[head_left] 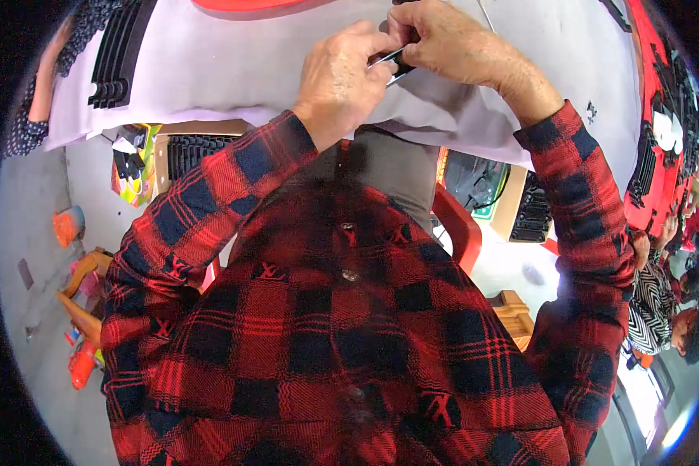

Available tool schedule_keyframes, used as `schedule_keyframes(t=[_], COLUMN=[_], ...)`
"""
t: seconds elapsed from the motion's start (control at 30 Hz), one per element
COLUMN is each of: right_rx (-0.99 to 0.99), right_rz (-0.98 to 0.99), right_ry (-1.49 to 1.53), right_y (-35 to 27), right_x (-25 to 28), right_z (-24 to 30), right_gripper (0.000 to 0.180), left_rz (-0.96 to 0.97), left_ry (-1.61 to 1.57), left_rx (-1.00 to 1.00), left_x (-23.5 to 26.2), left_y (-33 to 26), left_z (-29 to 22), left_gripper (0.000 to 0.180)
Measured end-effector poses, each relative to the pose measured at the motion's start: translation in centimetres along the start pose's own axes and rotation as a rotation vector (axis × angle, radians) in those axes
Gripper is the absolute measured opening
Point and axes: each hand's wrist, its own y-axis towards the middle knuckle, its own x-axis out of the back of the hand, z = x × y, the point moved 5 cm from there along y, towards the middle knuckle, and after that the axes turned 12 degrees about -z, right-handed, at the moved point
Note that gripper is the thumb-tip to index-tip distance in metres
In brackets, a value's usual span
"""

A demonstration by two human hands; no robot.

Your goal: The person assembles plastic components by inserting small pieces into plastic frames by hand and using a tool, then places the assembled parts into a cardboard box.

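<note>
Both hands, left hand point(340, 78) and right hand point(443, 39), pinch a small black plastic part point(396, 68) over the grey-covered table point(233, 62), work apparently midway, stacked black parts point(116, 54) waiting far left.

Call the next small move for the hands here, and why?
Probably steady the small black part with the left hand and let the right hand keep working it: both hands pinch it together above the grey table, and most of it is hidden by fingers.
</note>
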Motion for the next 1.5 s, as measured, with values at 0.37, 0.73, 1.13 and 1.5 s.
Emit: schedule_keyframes(t=[0.37,0.73,1.13,1.5], right_rx=[0.359,0.111,0.103,-0.137], right_rz=[-0.114,-0.036,-0.775,-1.031], right_ry=[0.222,-0.038,0.278,0.64], right_y=[1.2,-0.8,-8.5,-9.0], right_x=[-3.8,0.7,1.3,-2.0], right_z=[-8.7,-0.6,-2.8,-6.8], right_gripper=[0.018,0.013,0.019,0.011], left_rz=[-0.041,-0.01,0.16,0.023], left_ry=[-0.083,0.087,0.087,0.028], left_rx=[0.013,-0.087,-0.223,-0.269], left_x=[-0.5,0.0,1.2,1.0], left_y=[0.5,0.3,0.8,0.4], left_z=[-0.9,-0.2,-0.6,1.7], left_gripper=[0.02,0.023,0.014,0.013])
